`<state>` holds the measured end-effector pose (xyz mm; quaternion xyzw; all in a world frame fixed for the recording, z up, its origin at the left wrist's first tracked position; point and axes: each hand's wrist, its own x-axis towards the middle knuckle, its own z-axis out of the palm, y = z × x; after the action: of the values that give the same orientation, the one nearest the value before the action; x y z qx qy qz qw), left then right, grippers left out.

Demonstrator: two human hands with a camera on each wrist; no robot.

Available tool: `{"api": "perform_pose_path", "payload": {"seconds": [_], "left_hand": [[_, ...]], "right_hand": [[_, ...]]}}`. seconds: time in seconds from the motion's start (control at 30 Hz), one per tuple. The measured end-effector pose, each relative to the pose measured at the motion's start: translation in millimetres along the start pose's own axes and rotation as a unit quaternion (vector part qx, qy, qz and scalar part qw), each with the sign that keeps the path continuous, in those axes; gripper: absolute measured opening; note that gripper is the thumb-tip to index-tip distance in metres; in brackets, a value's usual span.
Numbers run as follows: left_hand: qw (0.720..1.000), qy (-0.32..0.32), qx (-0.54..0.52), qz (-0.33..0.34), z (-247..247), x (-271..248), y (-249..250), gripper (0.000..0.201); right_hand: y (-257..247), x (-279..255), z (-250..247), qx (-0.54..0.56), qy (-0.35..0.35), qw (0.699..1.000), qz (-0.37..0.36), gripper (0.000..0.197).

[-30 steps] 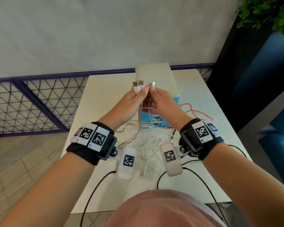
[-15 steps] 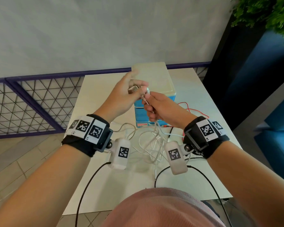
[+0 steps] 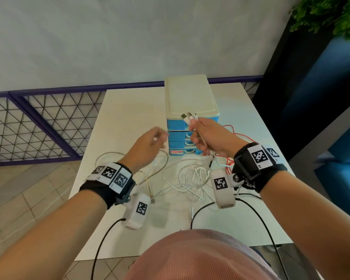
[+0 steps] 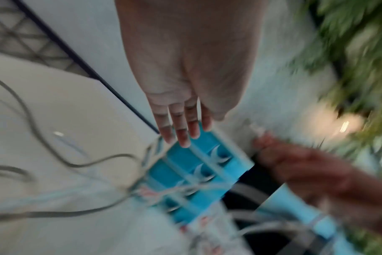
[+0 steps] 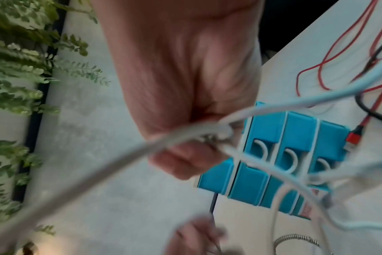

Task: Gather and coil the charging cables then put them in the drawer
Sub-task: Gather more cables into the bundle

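Observation:
My right hand (image 3: pixel 197 136) grips a bundle of white charging cables (image 3: pixel 190 178) just below their plugs (image 3: pixel 188 117), which stick up in front of the top blue drawer. In the right wrist view its fingers (image 5: pixel 192 155) curl round the white cords (image 5: pixel 185 134). My left hand (image 3: pixel 159 139) hovers to the left, blurred, fingers straight (image 4: pixel 181 134) and holding nothing. The rest of the white cables lies tangled on the table. The small drawer unit (image 3: pixel 190 98) has a cream top and blue drawers (image 4: pixel 196 172), all closed.
A braided cable (image 3: pixel 129 156) loops on the white table (image 3: pixel 129 110) at left. A red cable (image 3: pixel 235 136) and a black one (image 5: pixel 364 107) lie right of the drawers. A purple mesh railing (image 3: pixel 38 128) is left of the table, and a plant (image 3: pixel 331 15) at the far right.
My left hand has let go of the plugs and dropped down to the left, open. My right hand now holds all the plug ends alone, slightly lower and to the right.

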<state>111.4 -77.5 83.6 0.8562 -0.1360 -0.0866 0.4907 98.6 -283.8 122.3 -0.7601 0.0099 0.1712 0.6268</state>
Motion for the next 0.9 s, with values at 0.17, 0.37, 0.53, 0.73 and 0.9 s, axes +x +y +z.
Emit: {"api": "perform_pose_path", "payload": {"seconds": [0.17, 0.37, 0.53, 0.73, 0.9], "left_hand": [[0.915, -0.202, 0.349, 0.013, 15, -18, -79, 0.019], [0.838, -0.279, 0.466, 0.055, 32, -40, -113, 0.020], [0.864, -0.208, 0.455, 0.052, 26, -31, -119, 0.007], [0.986, 0.078, 0.147, 0.000, -4, 2, -67, 0.012], [0.988, 0.095, -0.125, -0.009, -23, 20, 11, 0.008]], "right_hand": [[2, 0, -15, 0.019, 0.049, 0.999, -0.002, 0.028], [-1, -7, -25, 0.054, 0.039, 0.998, -0.002, 0.019], [-7, -9, -21, 0.081, 0.023, 0.996, -0.021, 0.026], [-14, -3, -6, 0.115, 0.009, 0.992, -0.048, 0.029], [-11, 8, 7, 0.114, 0.032, 0.992, -0.052, 0.031]]}}
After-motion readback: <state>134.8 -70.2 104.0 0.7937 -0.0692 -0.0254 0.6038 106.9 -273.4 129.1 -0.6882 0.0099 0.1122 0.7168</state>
